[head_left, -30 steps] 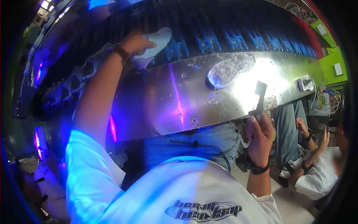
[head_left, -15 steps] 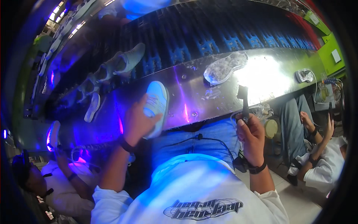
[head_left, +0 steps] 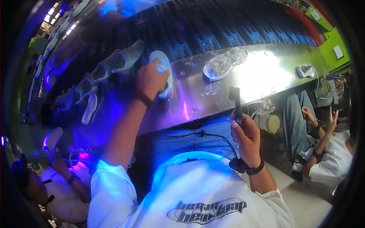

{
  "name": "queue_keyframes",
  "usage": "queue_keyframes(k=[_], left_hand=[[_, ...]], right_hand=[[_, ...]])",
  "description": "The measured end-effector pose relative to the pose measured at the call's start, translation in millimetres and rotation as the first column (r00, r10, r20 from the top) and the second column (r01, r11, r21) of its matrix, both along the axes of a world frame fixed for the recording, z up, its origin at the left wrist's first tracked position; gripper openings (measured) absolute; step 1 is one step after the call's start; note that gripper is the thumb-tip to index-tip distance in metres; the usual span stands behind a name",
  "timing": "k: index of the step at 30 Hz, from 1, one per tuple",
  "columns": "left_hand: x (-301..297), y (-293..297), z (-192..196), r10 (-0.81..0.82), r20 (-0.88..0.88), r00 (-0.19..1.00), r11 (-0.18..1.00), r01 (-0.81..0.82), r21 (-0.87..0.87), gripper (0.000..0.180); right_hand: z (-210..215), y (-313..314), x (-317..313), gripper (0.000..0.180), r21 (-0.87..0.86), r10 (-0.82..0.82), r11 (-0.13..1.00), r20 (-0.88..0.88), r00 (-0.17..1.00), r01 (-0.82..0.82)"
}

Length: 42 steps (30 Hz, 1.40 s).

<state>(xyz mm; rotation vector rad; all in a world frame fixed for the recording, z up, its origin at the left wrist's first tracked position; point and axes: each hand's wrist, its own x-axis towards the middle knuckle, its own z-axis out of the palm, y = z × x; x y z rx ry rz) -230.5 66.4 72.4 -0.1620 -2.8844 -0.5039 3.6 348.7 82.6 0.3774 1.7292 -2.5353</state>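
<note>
My left hand (head_left: 151, 78) is closed on a pale sneaker (head_left: 170, 85), gripping it from above. The shoe's toe points away from me, over the metal ledge at the belt's near edge. In my right hand (head_left: 247, 133), pinched between thumb and fingers, is a dark brush (head_left: 237, 104), its wide head pointing up and away. Beyond the brush, on the ledge, lies a sole-shaped piece (head_left: 225, 64) with a whitish, crinkled surface. A row of pale shoes (head_left: 129, 55) stands on the belt left of my left hand.
A dark conveyor belt (head_left: 152, 26) runs behind the metal ledge (head_left: 218, 102). A pale sole (head_left: 90, 109) lies at left. A co-worker's hand at left holds another sole (head_left: 53, 137). A round yellowish tub (head_left: 270, 123) sits right of my right hand; another person sits beyond it.
My left hand has carried the sneaker away from me toward the belt, and its arm has stretched out. The right hand, still holding the brush, appears slightly further left and lower.
</note>
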Motion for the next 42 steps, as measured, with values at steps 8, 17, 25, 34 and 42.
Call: queue_keyframes(k=[8, 17, 25, 34, 42], left_hand=[[83.4, -2.3, 18.7, -0.116, 0.255, 0.96, 0.981, 0.151, -0.121, 0.06], [10.3, -17.5, 5.4, 0.033, 0.051, 0.998, 0.997, -0.029, -0.071, 0.057], [21.0, -21.7, 7.2, -0.009, 0.045, 0.999, 1.0, 0.01, -0.012, 0.055], [86.8, -13.5, -3.3, -0.108, 0.07, 0.992, 0.994, 0.109, -0.011, 0.057], [62.2, 3.0, 10.8, -0.054, 0.055, 0.997, 0.988, 0.062, -0.144, 0.054]], right_hand=[[1.4, 2.6, 14.4, 0.018, 0.089, -0.063, 0.994, 0.028, 0.998, 0.06], [4.0, -10.0, -3.5, 0.031, 0.061, -0.089, 0.994, -0.03, 0.996, 0.091], [-2.1, -2.6, -15.8, 0.043, 0.077, -0.096, 0.991, -0.169, 0.981, 0.111], [-3.8, 3.7, -8.7, 0.043, 0.074, -0.144, 0.985, -0.156, 0.977, 0.157], [3.8, 9.1, -15.2, 0.042, 0.06, -0.134, 0.987, -0.216, 0.967, 0.15]])
